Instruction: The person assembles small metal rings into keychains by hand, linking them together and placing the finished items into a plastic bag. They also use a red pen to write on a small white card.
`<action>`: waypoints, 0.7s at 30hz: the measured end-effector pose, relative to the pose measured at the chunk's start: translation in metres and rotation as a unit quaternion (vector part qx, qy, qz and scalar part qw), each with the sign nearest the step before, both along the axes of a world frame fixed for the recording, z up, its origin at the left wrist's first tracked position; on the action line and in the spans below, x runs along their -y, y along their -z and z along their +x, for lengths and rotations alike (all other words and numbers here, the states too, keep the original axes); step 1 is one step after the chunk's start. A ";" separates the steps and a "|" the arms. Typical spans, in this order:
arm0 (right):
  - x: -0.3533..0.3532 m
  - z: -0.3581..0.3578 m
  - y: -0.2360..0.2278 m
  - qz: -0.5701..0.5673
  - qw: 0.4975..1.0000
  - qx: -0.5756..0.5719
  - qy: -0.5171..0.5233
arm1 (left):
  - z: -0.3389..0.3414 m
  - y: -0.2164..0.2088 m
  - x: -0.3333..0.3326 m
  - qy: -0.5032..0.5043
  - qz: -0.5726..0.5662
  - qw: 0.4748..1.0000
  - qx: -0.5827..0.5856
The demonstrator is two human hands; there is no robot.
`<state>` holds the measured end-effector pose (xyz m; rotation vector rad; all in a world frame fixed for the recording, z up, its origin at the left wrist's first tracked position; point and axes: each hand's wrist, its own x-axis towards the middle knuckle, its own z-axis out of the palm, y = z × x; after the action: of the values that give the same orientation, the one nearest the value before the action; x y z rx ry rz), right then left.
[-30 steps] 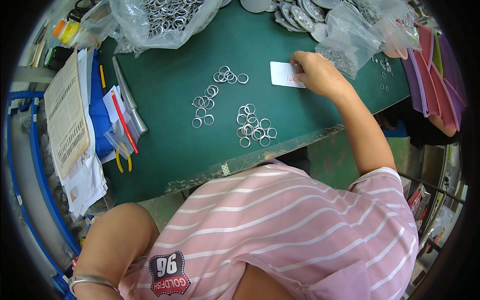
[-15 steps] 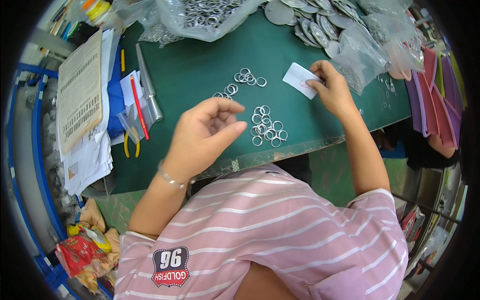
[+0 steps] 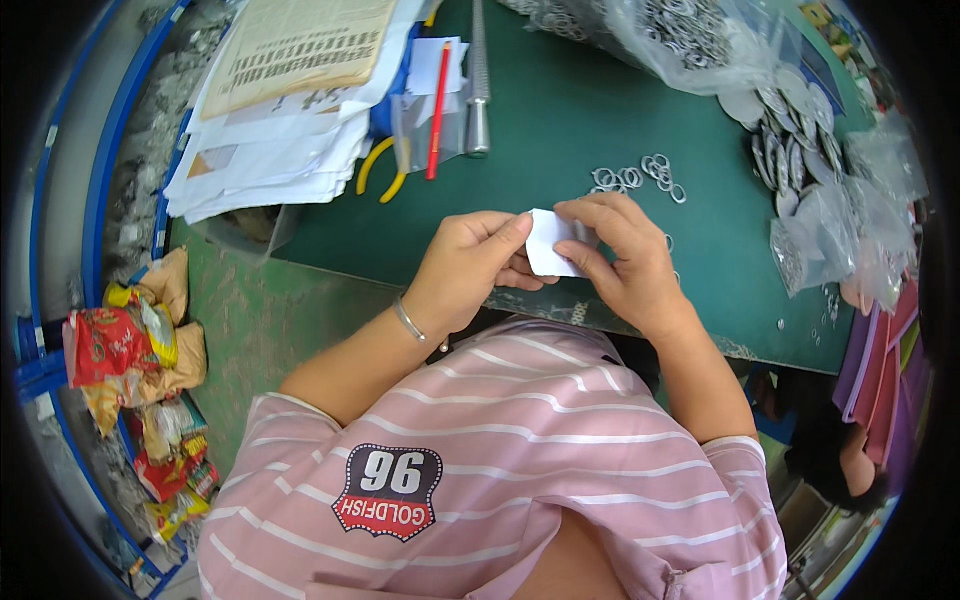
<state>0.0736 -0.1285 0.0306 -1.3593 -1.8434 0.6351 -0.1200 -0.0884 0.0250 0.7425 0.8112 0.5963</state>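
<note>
Between my two hands, above the table's front edge, is a small white card (image 3: 549,246). My left hand (image 3: 476,254) pinches the card's left side between thumb and fingers. On its right side, my right hand (image 3: 622,250) is closed with the thumb and fingers against it. Several silver rings (image 3: 618,180) lie on the green table (image 3: 540,120) just beyond my right hand. A second cluster of rings (image 3: 660,174) is beside them, and my right hand hides most of the nearer ones.
At the left lie a paper stack (image 3: 290,130), yellow-handled pliers (image 3: 378,170), a red pencil (image 3: 438,115) and a tapered metal rod (image 3: 479,100). Bags of rings (image 3: 690,35) and grey metal discs (image 3: 795,130) fill the far right. Coloured folders (image 3: 880,360) hang beyond the right edge.
My right hand has brought the card left and toward me. My left hand, empty before, now grips its other side. The view has swung left, so the table things appear shifted right.
</note>
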 end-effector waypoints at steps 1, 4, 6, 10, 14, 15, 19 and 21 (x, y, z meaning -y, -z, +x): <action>-0.002 -0.008 0.004 -0.005 1.000 -0.007 -0.010 | -0.007 0.002 0.002 -0.007 0.005 1.000 -0.006; -0.007 -0.025 0.009 0.009 1.000 -0.006 -0.020 | -0.024 0.011 0.006 -0.023 0.009 1.000 -0.011; -0.009 -0.032 0.013 0.045 0.999 0.014 -0.026 | -0.031 0.018 0.007 -0.034 -0.001 0.999 0.003; -0.012 -0.040 0.025 0.110 0.992 0.049 -0.043 | -0.039 0.022 0.005 -0.038 -0.033 0.999 0.020; -0.015 -0.051 0.015 0.041 0.997 0.010 -0.057 | -0.045 0.026 0.001 -0.005 0.016 0.999 -0.043; -0.017 -0.051 0.011 0.025 0.997 0.017 -0.069 | -0.046 0.026 0.001 0.004 0.043 0.997 -0.069; -0.022 -0.047 0.006 0.053 0.989 0.027 -0.135 | -0.051 0.028 0.000 -0.033 0.156 0.975 -0.153; -0.026 -0.039 0.001 -0.003 0.990 0.003 -0.140 | -0.053 0.028 0.001 -0.091 0.320 0.905 -0.264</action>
<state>0.0347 -0.1024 0.0294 -1.1154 -2.0563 0.7799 -0.1733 -0.0891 -0.0026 1.4849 1.2100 0.8622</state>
